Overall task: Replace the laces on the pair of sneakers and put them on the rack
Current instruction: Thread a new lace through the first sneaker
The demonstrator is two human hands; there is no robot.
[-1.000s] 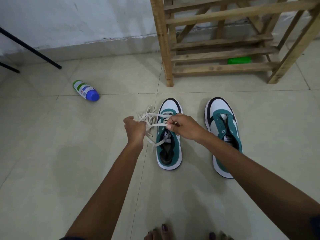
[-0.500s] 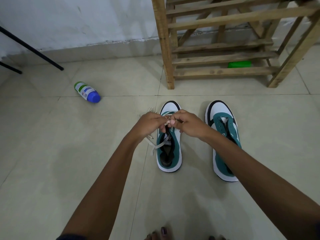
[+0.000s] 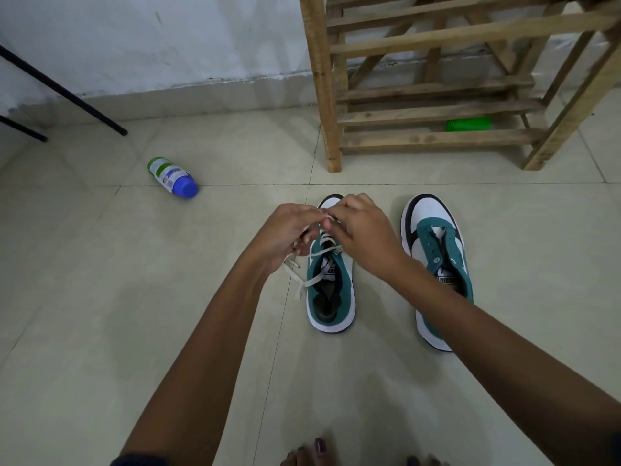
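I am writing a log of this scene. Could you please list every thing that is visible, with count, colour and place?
Left sneaker: 1, teal and white, floor centre, partly laced.
Right sneaker: 1, teal and white, beside it, no lace.
Lace: 1, white, in left sneaker, loose end on floor.
Rack: 1, bare wood, by the wall.
Bottle: 1, white with blue cap, lying on floor, left.
Green thing: 1, behind the rack's low slats.
Black legs: 2, far left.
Left hand: holds lace.
Right hand: pinches lace.
Toes: bottom edge.
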